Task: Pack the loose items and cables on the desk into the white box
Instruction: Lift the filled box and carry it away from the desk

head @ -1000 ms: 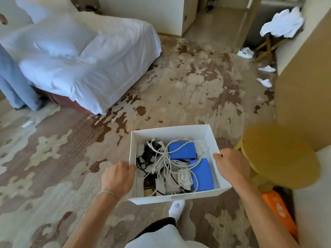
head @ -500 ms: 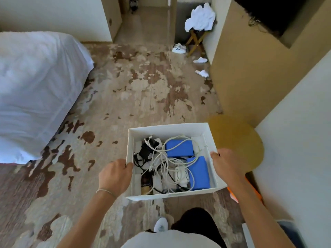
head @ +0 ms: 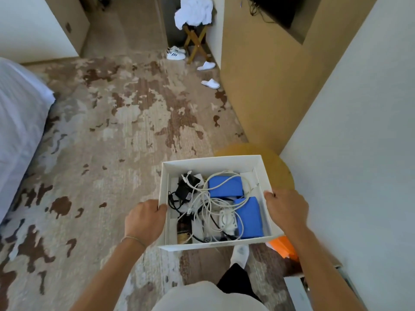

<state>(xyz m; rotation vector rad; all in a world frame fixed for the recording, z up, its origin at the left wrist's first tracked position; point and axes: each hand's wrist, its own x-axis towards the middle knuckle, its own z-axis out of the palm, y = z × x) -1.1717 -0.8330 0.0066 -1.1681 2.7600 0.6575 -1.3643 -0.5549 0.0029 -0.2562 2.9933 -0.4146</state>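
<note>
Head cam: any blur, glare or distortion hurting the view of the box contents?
Head view: box and its cables are fairly sharp, evenly daylit, no glare; the wide-angle lens bends the wall and bed at the edges; the yellow round thing behind the box is smeared; forearms near the bottom are soft; left hand and right hand are clear.

**Matt card, soft pile**

The white box [head: 211, 161] looks like matt cardboard. Its white cables [head: 210, 202] have smooth plastic sheaths, and the blue packs [head: 225, 186] look matt. The carpet [head: 134, 122] looks woven and rough; the bedsheet [head: 15, 122] is soft cloth.
</note>
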